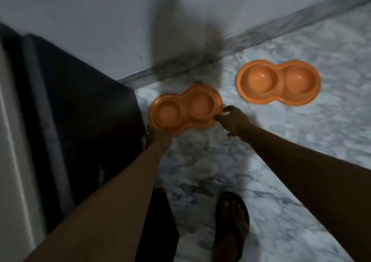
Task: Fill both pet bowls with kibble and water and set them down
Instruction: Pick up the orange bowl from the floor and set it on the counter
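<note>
Holding item one, an orange plastic double-well pet bowl of figure-eight outline (185,109), are two bare hands. It sits in mid-frame, just beside the dark cabinet; whether it rests on the floor or is lifted clear cannot be told through the blur. Both wells look bare.

Left hand (158,136): meets the near-left rim of this bowl. Its fingers are hidden beneath the plastic, so whether they curl or lie flat cannot be told.

Right hand (232,119): pinches the right end of the same bowl's rim, thumb on top, fingers curled under.

Item two, a second orange plastic double-well pet bowl (278,82): lies flat on the floor to the right and farther off, apart from the first, near the skirting. No hand touches it, and its wells show nothing inside.

Surroundings: white-and-grey marbled stone floor (301,145); grey skirting strip (281,26) below a pale wall (80,11); dark cabinet (70,111) at left; one foot in a dark sandal (230,225) at the bottom edge.
</note>
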Demonstrator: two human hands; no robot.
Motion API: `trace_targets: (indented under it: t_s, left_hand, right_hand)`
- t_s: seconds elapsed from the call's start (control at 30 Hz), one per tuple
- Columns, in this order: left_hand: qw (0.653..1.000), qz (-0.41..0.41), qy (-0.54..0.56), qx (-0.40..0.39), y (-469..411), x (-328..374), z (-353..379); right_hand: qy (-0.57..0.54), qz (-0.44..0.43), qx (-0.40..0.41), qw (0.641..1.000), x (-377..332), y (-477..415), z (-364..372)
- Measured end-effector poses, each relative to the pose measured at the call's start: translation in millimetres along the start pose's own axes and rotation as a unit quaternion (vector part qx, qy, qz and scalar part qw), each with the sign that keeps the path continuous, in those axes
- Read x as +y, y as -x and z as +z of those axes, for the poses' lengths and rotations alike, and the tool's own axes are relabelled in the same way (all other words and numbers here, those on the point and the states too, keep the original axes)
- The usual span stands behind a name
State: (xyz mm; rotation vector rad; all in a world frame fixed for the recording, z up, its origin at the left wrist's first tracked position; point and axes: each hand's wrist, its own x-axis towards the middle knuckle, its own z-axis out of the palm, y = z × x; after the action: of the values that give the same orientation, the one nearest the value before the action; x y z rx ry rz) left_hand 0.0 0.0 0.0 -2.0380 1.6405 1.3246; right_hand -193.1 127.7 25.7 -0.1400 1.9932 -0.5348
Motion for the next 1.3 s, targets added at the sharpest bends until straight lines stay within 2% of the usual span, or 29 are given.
trace_targets:
  t_s: [0.13, 0.27, 0.4, 0.5, 0.67, 0.77, 0.9, 1.1, 1.2, 1.3]
  left_hand:
    - [1.0, -0.009, 0.006, 0.006, -37, -5, 17]
    - [0.997, -0.032, 0.007, 0.073, -55, 0, 26]
    - [0.992, -0.041, 0.065, 0.098, -13, 17, 15]
    - [0.993, 0.011, 0.077, 0.094, 53, 36, -7]
    - [0.983, 0.124, 0.098, 0.097, 198, 94, -76]
    - [0.975, 0.166, 0.113, 0.091, 297, 135, -129]
    - [0.96, 0.225, 0.146, 0.082, 427, 164, -214]
    - [0.921, 0.315, 0.221, 0.069, 595, 134, -376]
    - [0.892, 0.365, 0.253, 0.09, 640, 97, -465]
    - [0.886, 0.368, 0.261, 0.108, 659, 62, -547]
  right_hand:
    - [-0.037, -0.011, 0.088, 0.995, 8, -44, 40]
    - [-0.027, -0.036, 0.138, 0.989, 15, -56, 56]
    - [-0.032, -0.046, 0.15, 0.987, 22, -23, 27]
    - [-0.078, -0.038, 0.165, 0.982, 14, 37, -19]
    - [-0.088, -0.077, 0.172, 0.978, -43, 178, -135]
    - [-0.137, -0.087, 0.179, 0.97, -80, 285, -196]
    - [-0.173, -0.129, 0.239, 0.947, -110, 442, -237]
    - [-0.22, -0.21, 0.289, 0.908, -147, 687, -211]
    - [-0.21, -0.252, 0.3, 0.896, -174, 784, -174]
    - [-0.195, -0.286, 0.272, 0.898, -209, 848, -131]
